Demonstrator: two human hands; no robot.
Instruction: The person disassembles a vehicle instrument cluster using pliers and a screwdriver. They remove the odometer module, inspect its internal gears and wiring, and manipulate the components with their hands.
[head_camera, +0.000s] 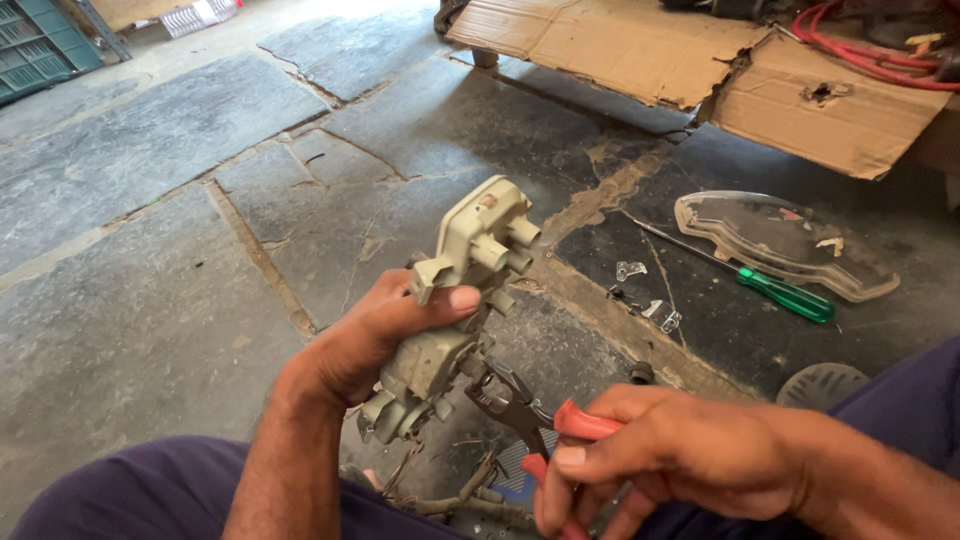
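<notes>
Seated over a cracked stone floor (150, 170), I've got the left hand (375, 340) wrapped tight round a beige plastic housing (462, 290) w/ stubby round ports, thumb pressed across its front; it's held up off the ground, tilted, lower end toward my lap, prob. so the underside faces the tool. Right hand (690, 455) is closed on the red grips of a pair of pliers (520, 410), whose dark nose meets the housing's lower part; can't tell if it actually bites anything there. Hands sit close together, joined only through tool & part.

Below them, a tangle of thin wires (455, 480) hangs near my knees. Off to the right on the floor: a green-handled screwdriver (785, 295), a clear plastic cover (780, 240) just beside it, small metal clips (645, 300) between cover & housing. Torn cardboard (700, 60) lies further back, red cables (870, 55) on top. Nothing blocks the hands; the wires are the nearest clutter.
</notes>
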